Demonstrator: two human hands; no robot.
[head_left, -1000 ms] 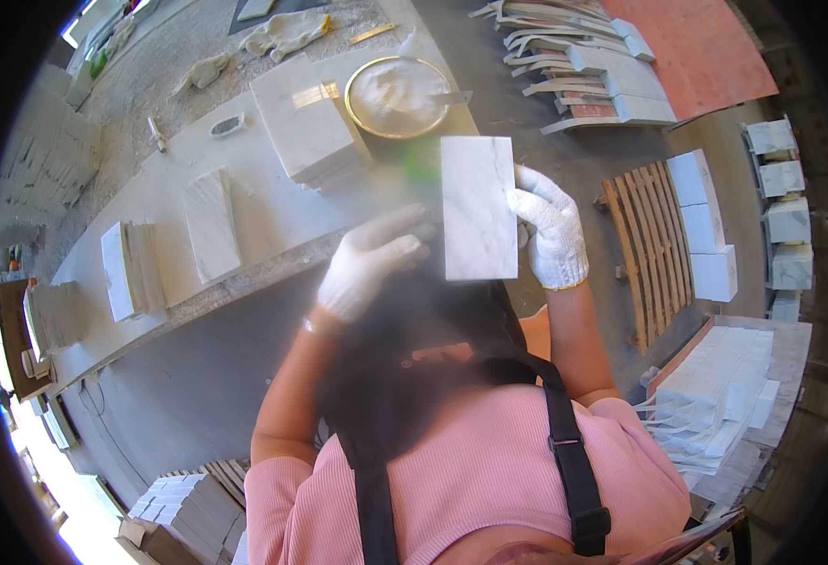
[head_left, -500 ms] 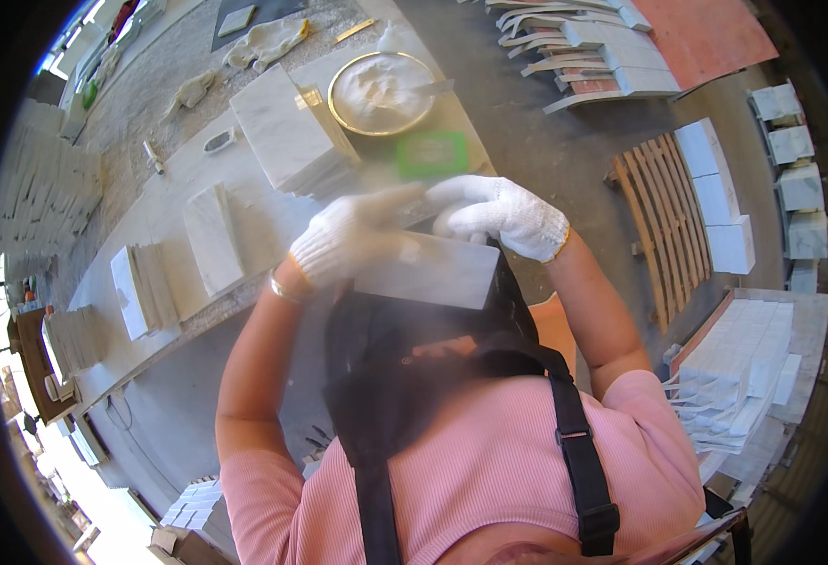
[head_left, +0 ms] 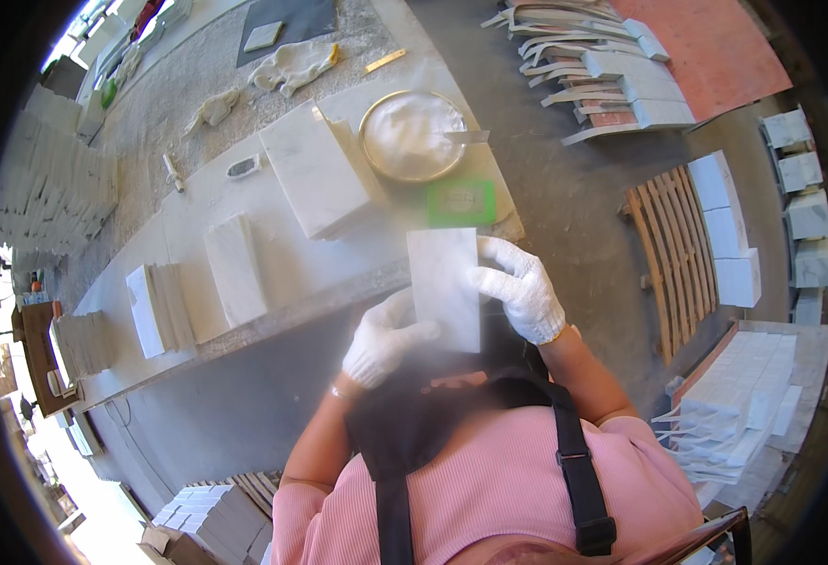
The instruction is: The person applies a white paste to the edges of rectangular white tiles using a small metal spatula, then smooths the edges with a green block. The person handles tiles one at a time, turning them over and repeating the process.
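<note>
Between my two hands a white marble tile [head_left: 446, 282] stands lengthwise in front of my dark apron. My right hand [head_left: 519, 290], in a white knit glove, is closed on the tile's right edge, thumb across its face. On the other side my left hand [head_left: 384, 337], gloved alike, grips the lower left edge; some of its fingers are hidden behind the tile. Just beyond lies a green-framed block [head_left: 462, 202] on the bench. Behind that stands a round gold-rimmed bowl [head_left: 414, 137] of white powder with a flat scraper [head_left: 467, 137] resting in it.
A stack of large marble tiles [head_left: 312, 174] sits left of the bowl, with smaller tile stacks [head_left: 158, 306] further left along the bench [head_left: 287, 311]. Spare gloves [head_left: 293, 66] lie at the back. On the right are a wooden pallet [head_left: 675, 250] and stacked white tiles [head_left: 739, 377].
The tile has turned from lying crosswise to lengthwise and come up off my apron. My left hand has moved down to its lower left edge; my right hand now holds its right edge.
</note>
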